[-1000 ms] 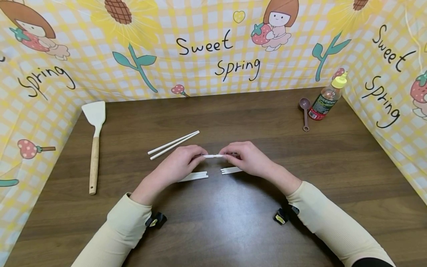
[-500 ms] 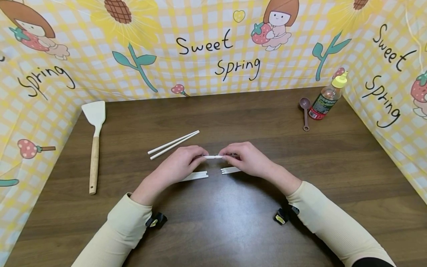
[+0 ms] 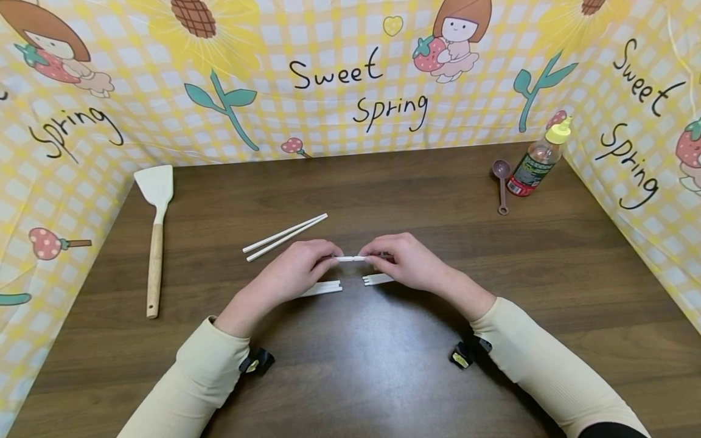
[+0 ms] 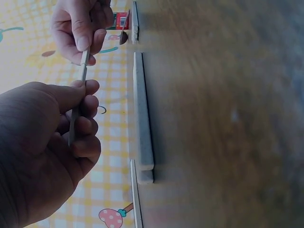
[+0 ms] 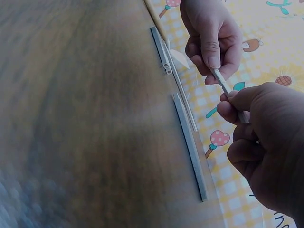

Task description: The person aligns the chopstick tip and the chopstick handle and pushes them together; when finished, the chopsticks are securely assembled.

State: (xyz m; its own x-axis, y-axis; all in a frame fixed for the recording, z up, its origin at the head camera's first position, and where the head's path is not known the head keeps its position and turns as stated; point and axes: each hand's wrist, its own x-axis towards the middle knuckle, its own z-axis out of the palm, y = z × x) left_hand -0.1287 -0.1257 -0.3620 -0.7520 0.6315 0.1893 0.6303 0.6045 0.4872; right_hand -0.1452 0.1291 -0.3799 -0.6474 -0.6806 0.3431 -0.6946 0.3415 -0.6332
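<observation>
In the head view my left hand [image 3: 303, 264] pinches one end of a thin white chopstick [image 3: 351, 258] between thumb and fingers. My right hand [image 3: 408, 261] pinches its other end. The left wrist view shows a joint in the chopstick [image 4: 84, 71] between the two hands, where two pieces meet end to end. It is held raised above the table. Beneath the left hand lies a row of short white chopstick pieces [image 3: 323, 288], partly hidden by it. A similar row of pieces [image 3: 378, 279] lies under the right hand, with notched ends facing left.
Two long white chopsticks [image 3: 285, 233] lie behind the left hand. A white spatula [image 3: 156, 243] with a wooden handle lies at the far left. At the back right are a purple measuring spoon [image 3: 501, 185] and a yellow-capped bottle [image 3: 533, 164]. Patterned cloth [image 3: 328, 121] borders the table.
Both hands keep their pinch on the chopstick. It has shifted very slightly toward my body, and its joint looks straighter. Everything on the table lies as before.
</observation>
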